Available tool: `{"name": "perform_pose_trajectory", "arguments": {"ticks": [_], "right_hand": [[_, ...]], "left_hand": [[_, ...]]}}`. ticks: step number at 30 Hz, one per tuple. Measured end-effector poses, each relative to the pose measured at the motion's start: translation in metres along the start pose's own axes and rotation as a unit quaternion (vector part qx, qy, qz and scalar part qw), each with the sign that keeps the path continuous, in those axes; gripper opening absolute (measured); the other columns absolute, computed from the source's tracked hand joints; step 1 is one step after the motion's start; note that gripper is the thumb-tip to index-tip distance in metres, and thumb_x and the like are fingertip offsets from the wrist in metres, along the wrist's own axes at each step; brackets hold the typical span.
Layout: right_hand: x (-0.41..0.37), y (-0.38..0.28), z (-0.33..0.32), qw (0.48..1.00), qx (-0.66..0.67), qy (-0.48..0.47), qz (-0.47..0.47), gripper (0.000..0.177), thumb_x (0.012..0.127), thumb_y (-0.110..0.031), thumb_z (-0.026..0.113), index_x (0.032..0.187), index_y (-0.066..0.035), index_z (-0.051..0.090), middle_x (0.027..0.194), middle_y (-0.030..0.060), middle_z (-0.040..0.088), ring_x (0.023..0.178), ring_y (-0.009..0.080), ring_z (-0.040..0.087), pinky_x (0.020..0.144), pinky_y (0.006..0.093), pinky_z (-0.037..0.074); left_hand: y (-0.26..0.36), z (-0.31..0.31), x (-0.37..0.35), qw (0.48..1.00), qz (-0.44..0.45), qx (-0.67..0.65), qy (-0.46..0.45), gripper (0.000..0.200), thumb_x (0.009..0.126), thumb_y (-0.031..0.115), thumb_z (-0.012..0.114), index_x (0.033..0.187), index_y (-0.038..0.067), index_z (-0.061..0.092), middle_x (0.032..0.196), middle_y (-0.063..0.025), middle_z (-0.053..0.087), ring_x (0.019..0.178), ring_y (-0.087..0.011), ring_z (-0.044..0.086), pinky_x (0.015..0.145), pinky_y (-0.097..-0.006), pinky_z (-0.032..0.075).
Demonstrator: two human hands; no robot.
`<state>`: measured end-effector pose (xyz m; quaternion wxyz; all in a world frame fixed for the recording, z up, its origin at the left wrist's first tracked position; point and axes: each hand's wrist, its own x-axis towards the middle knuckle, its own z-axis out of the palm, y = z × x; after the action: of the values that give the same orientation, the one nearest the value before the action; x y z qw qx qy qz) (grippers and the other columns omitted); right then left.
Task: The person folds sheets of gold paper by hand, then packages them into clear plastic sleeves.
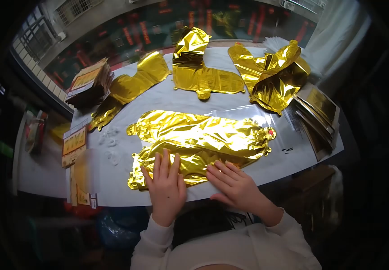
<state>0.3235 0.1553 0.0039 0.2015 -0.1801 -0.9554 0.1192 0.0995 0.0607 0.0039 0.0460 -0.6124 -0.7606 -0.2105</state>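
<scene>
A shiny gold foil balloon (199, 130), flat and wrinkled, lies across the middle of the white table in front of me. My left hand (165, 186) rests on its near left part, fingers stretched out and pointing away from me. On the near edge, further right, my right hand (232, 183) lies flat with its fingers angled up and left over the foil. Neither hand grips anything. A small red spot (271, 132) shows at the balloon's right end.
Three more gold foil balloons, a left one (133, 83), a middle one (203, 78) and a right one (280, 78), lie along the table's back. Card packets (88, 83) are stacked at left, with more packets (75, 144) nearer. Gold-fronted packs (318, 119) stand right. Clear plastic bags (244, 112) lie behind the balloon.
</scene>
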Motion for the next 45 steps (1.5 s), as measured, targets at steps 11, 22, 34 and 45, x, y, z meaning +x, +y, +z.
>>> {"name": "perform_pose_trajectory", "arguments": {"ticks": [11,22,34,45], "right_hand": [[0.032,-0.043,0.032,0.999,0.041,0.005,0.033,0.087,0.095,-0.059,0.064,0.149,0.007,0.046,0.158,0.0264,0.045,0.151,0.0383,0.041,0.124,0.0483,0.032],[-0.017,-0.007,-0.005,0.978,-0.066,-0.007,0.198,0.093,0.095,-0.056,0.065,0.153,0.011,0.038,0.160,0.0322,0.038,0.152,0.0464,0.035,0.125,0.0528,0.028],[-0.002,-0.013,-0.013,0.984,-0.021,0.034,0.172,0.081,0.097,-0.045,0.068,0.155,0.005,0.041,0.163,0.0287,0.036,0.153,0.0455,0.032,0.125,0.0547,0.026],[0.061,0.010,-0.007,0.999,-0.037,-0.034,0.009,0.067,0.098,-0.043,0.068,0.153,-0.008,0.048,0.164,0.0204,0.039,0.152,0.0418,0.035,0.124,0.0563,0.027]], "left_hand": [[-0.004,0.003,0.000,0.999,0.011,0.009,-0.044,0.058,0.098,0.019,0.058,0.153,0.005,0.049,0.164,-0.0217,0.040,0.154,-0.0369,0.036,0.121,-0.0730,0.006],[-0.007,0.001,-0.001,0.997,0.018,0.023,-0.065,0.063,0.101,0.022,0.054,0.159,0.002,0.041,0.168,-0.0234,0.032,0.156,-0.0381,0.031,0.122,-0.0722,0.004],[-0.012,-0.034,-0.033,0.992,-0.007,-0.118,0.044,0.057,0.097,0.007,0.050,0.153,-0.002,0.047,0.165,-0.0273,0.035,0.156,-0.0442,0.027,0.124,-0.0679,0.003],[-0.058,-0.045,-0.039,0.974,-0.187,-0.109,0.071,0.058,0.102,0.005,0.051,0.157,-0.004,0.038,0.161,-0.0309,0.034,0.146,-0.0473,0.038,0.121,-0.0505,0.031]]}}
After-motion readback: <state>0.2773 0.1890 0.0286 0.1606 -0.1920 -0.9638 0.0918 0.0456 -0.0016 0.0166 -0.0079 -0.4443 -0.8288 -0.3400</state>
